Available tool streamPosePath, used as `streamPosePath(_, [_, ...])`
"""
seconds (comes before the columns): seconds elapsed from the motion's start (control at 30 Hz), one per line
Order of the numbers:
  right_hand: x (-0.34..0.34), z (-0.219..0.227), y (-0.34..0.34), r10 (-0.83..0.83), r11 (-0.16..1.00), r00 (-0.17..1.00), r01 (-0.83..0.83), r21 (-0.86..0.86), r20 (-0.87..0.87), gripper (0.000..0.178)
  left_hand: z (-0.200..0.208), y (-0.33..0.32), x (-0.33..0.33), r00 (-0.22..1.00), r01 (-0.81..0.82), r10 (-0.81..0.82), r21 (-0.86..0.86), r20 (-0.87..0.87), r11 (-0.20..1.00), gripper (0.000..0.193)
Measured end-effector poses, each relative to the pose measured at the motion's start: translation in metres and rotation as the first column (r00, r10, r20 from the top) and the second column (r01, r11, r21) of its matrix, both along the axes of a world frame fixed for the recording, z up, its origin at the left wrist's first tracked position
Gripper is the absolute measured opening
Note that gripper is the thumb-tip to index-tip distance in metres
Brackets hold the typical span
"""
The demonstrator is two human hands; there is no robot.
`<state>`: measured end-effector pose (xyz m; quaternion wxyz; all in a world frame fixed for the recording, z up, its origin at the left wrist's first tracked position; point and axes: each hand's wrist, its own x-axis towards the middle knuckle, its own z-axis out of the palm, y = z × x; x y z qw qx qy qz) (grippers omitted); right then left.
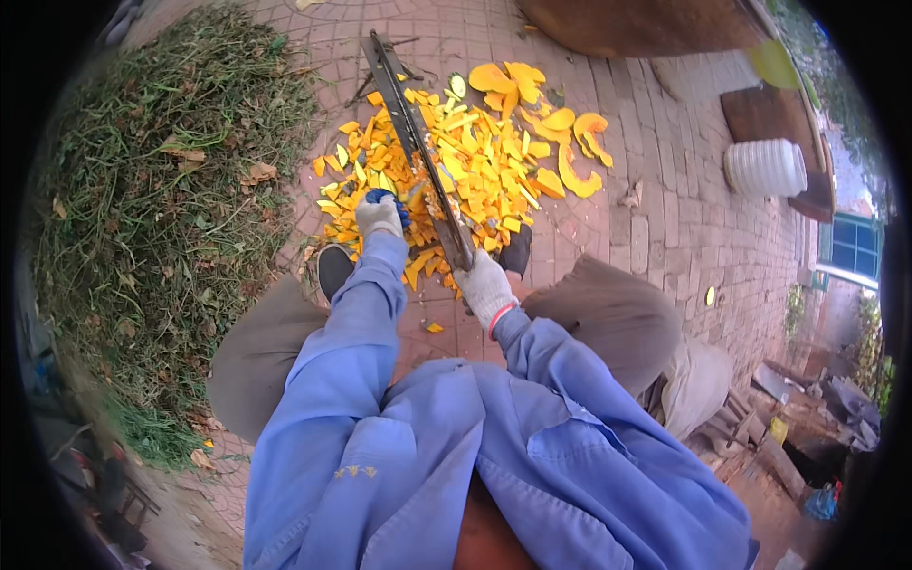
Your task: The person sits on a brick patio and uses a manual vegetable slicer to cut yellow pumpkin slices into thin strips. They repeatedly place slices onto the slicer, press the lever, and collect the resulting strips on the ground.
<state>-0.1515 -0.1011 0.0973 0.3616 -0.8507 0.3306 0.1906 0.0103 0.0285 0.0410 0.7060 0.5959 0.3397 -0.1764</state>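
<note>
A long, narrow hinged chopper (414, 135), with a dark blade along its bed, slants over a heap of cut pumpkin pieces (489, 157). Around its near end is closed my right hand (486, 288), in a whitish knit glove with a red cuff edge. Just left of the blade is my left hand (382, 213), wearing a white glove with blue on the palm side. Its fingers are curled, and what they hold, if anything, is hidden. Larger curved pumpkin slices (577, 176) lie at the heap's far right. Whitish bits cling along the chopper's bed.
A big pile of cut green stalks (171, 218) covers the left side. Paving bricks (665, 199) form the ground. At the right stand white stacked tubs (765, 168) and large brown vessels (646, 24). Scrap wood and debris (788, 427) lie at the lower right.
</note>
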Motion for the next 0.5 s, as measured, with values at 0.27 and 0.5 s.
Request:
streamPosePath(0.27, [0.033, 0.026, -0.051, -0.264, 0.959, 0.938, 0.281, -0.045, 0.224, 0.04, 0.092, -0.046, -0.007, 0.388, -0.051, -0.818, 0.896, 0.425, 0.441, 0.036])
streamPosePath(0.5, [0.048, -0.062, -0.169, -0.285, 0.865, 0.949, 0.316, -0.39, 0.137, 0.021, 0.072, -0.089, -0.008, 0.028, 0.27, -0.998, 0.962, -0.047, -0.038, 0.027])
